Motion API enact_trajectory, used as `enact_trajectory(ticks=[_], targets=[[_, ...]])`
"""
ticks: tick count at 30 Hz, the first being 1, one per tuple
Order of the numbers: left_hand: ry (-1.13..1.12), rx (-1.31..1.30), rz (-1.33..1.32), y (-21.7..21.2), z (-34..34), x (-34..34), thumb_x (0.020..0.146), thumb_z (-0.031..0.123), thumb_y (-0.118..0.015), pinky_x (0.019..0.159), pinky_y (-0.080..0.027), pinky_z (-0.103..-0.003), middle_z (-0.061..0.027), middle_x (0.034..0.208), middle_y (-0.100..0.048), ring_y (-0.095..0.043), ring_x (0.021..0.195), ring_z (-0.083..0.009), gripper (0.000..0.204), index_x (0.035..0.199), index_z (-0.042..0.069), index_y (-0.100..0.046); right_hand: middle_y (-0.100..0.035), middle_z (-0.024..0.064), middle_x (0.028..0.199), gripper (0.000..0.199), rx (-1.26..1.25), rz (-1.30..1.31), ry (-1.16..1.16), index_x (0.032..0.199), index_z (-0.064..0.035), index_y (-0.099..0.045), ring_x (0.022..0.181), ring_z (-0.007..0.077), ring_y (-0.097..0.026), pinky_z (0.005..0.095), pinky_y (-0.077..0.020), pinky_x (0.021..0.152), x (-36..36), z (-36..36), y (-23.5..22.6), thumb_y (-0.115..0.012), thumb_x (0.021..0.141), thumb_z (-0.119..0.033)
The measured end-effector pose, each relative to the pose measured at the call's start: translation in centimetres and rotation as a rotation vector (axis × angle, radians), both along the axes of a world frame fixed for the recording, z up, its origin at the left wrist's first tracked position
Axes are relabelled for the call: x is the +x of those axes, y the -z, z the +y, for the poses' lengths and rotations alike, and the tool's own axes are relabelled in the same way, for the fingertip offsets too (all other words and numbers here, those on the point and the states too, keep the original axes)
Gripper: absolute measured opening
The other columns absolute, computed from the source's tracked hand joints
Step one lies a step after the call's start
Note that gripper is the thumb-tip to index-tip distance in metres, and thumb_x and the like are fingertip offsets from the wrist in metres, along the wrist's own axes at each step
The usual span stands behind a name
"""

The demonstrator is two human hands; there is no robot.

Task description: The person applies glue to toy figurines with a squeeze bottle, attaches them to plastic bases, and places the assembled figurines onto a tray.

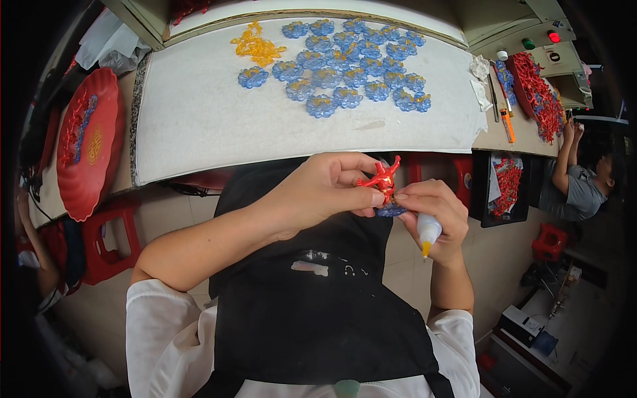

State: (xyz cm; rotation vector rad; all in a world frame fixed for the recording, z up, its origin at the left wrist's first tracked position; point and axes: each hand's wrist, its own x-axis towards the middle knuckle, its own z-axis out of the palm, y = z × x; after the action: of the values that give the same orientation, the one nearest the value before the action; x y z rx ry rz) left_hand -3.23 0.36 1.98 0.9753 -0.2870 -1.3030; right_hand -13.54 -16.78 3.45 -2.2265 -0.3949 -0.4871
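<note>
Above my apron, just off the table's near edge, my left hand point(328, 189) grips a small glossy red figurine point(383, 181) with limb-like parts sticking up. A translucent blue base point(391, 210) sits under the figurine, partly hidden by fingers. My right hand point(438, 202) has its fingertips pressed to the figure's lower part, near the base. Held in that same hand is a white squeeze bottle point(429, 227) with a yellow nozzle, which points down and away from the figurine.
On the white-covered table point(192, 99) lie several blue flower-shaped bases point(325, 78) and a pile of yellow pieces point(255, 48). A red scalloped tray point(99, 176) is at left. At right are an orange-handled tool point(507, 126), red pieces point(544, 103), a black bin point(494, 215) and another person point(577, 189).
</note>
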Motion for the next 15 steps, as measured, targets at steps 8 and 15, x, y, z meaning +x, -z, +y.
enact_trajectory(ticks=[8, 15], targets=[[-0.113, -0.019, -0.190, 0.3, 0.0, 0.0, 0.077, 0.008, -0.058, 0.068, -0.044, -0.020, -0.0050, 0.086, -0.060, -0.054, 0.076, -0.0066, 0.029, 0.103, -0.003, -0.052, -0.059, 0.0108, 0.079, 0.025, -0.025, -0.028, 0.075, 0.084, -0.0008, -0.061, 0.069, 0.0212, -0.059, 0.0277, -0.0479, 0.055, 0.4, 0.6, 0.5, -0.068, 0.061, -0.001], [-0.111, 0.059, -0.244, 0.2, 0.9, 0.7, 0.077, 0.005, -0.059, 0.072, -0.043, -0.020, -0.0050, 0.089, -0.059, -0.055, 0.078, -0.0063, 0.026, 0.102, -0.001, -0.052, -0.058, 0.0110, 0.078, 0.024, -0.086, -0.031, 0.067, 0.083, -0.0019, -0.063, 0.064, 0.0198, -0.057, 0.0274, -0.0464, 0.053, 0.9, 1.1, 0.2, -0.067, 0.060, 0.000]])
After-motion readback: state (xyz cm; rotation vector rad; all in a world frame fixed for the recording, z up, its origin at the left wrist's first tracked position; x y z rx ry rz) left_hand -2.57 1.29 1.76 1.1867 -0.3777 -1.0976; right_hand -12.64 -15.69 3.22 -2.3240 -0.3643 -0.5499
